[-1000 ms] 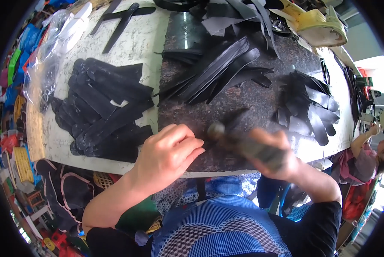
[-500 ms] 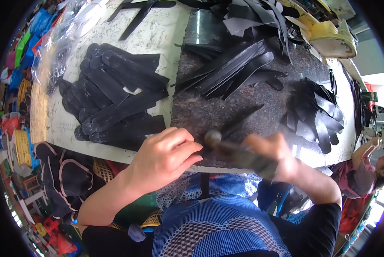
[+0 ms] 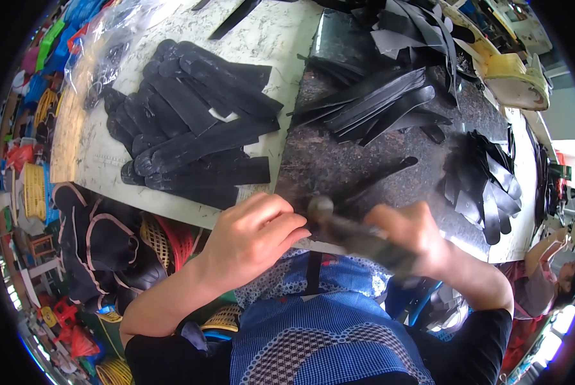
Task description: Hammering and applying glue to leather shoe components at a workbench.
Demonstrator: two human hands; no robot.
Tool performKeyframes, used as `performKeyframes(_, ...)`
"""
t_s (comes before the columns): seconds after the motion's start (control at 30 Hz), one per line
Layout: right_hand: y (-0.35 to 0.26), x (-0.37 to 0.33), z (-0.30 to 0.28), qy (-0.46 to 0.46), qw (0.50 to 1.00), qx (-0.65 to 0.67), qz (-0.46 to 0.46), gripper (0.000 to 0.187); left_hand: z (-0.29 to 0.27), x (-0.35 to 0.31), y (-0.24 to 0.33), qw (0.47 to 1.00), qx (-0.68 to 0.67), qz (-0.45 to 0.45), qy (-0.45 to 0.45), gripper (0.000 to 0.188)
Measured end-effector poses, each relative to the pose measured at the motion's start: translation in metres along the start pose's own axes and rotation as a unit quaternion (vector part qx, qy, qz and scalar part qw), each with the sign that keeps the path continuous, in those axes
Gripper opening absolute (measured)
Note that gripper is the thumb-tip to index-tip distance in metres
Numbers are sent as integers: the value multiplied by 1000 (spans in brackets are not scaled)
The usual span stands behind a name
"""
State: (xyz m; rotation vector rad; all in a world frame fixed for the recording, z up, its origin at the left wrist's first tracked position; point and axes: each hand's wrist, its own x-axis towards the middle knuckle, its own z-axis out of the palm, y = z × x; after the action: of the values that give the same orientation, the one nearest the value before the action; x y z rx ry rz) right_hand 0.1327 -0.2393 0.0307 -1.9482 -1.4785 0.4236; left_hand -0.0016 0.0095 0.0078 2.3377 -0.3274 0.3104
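Hammer (image 3: 321, 207): gripping it in right hand (image 3: 406, 234), blurred, over dark slab (image 3: 313, 160), presumably for hard backing; pinching with left hand (image 3: 252, 231) just beside it, perhaps steadying something, unable to tell what; having strip (image 3: 382, 179) lying just beyond, piles (image 3: 185, 122) flanking, likely for working room

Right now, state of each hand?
Left hand: fingers curled; whether it pinches anything cannot be told.
Right hand: closed, holding a motion-blurred, hammer-like tool.
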Motion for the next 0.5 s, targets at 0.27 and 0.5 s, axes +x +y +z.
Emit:
performKeyframes(0.27, -13, 13, 5, -14, 999, -14, -30, 15, 8, -16, 2, 995, 61, 38, 68, 21)
performKeyframes(0.5, -24, 25, 0, -17, 999, -35, -25, 25, 10, -20, 2, 992, 95, 41, 79, 20)
